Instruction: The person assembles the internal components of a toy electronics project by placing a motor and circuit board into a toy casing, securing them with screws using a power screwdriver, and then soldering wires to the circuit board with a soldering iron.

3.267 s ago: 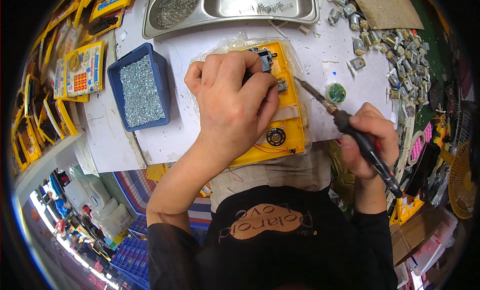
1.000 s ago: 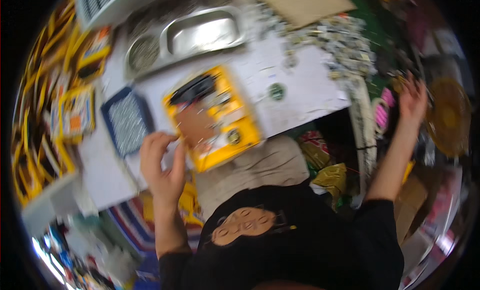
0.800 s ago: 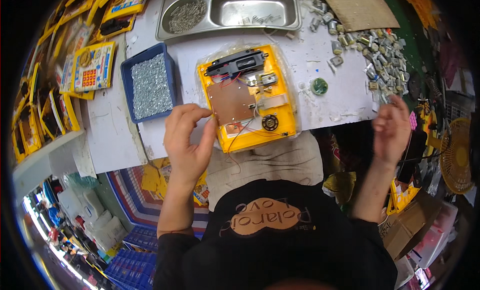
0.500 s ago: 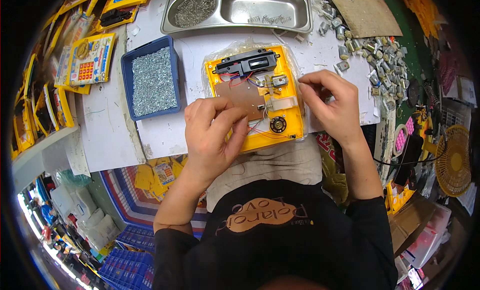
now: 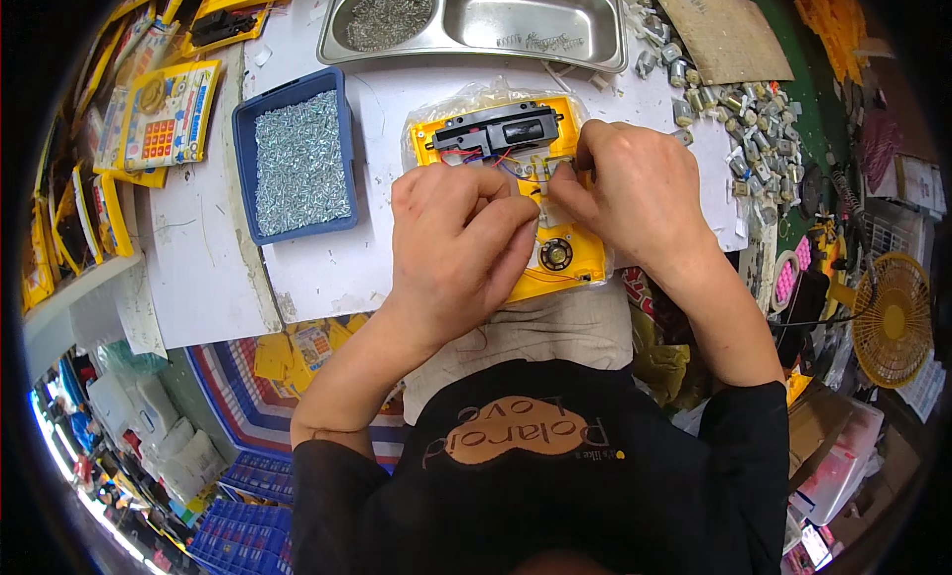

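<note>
A yellow plastic casing (image 5: 592, 260) lies open on clear plastic wrap in front of me. Across its far end is a black mechanism (image 5: 501, 131) with red and blue wires, and a small round speaker (image 5: 556, 254) sits near its close right corner. My left hand (image 5: 458, 236) is over the casing's left half, fingers curled and pinched, hiding the brown board there. At the right side, my right hand (image 5: 640, 190) reaches over the edge with thumb and forefinger closed by the small metal part. What either fingertip pair grips is hidden.
A blue bin (image 5: 349, 144) of small screws stands left of the casing. Beyond it is a steel tray (image 5: 476, 53) holding springs. Small metal motors (image 5: 749, 139) are heaped at the right beside a brown board sheet (image 5: 721, 30). Yellow toy panels (image 5: 169, 119) are stacked at the left.
My right hand has moved left, from beside the casing to over its right edge. My left hand has shifted right and farther over the casing, covering the brown board.
</note>
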`<state>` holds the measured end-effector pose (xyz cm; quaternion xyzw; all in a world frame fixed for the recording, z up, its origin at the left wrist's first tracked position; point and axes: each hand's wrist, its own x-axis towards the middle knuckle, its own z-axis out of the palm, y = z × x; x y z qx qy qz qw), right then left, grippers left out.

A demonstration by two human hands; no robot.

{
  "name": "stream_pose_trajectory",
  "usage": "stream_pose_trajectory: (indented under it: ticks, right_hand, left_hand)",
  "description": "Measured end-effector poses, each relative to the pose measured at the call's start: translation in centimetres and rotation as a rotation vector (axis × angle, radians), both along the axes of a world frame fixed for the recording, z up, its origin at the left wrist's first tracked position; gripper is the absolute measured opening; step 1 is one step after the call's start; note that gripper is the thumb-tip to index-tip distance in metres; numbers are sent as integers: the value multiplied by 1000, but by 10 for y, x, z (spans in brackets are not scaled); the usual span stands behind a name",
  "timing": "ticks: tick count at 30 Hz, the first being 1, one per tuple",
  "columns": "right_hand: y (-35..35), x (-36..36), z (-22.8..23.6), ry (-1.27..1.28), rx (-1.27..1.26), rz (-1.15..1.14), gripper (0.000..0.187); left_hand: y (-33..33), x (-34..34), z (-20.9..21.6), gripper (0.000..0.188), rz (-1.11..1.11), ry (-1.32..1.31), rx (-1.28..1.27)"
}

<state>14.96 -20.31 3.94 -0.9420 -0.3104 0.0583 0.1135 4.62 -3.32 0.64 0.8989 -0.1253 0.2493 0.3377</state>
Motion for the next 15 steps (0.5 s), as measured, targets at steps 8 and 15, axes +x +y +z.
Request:
stream_pose_trajectory:
  ticks: [8,15]
  right_hand:
    - [-4,-5,-5,41,109,-81,28]
    - [-7,3,-8,76,115,-62,25]
  left_hand:
    - [-2,9,4,19,-39,9,11]
    - [1,11,2,21,-17,-3,50]
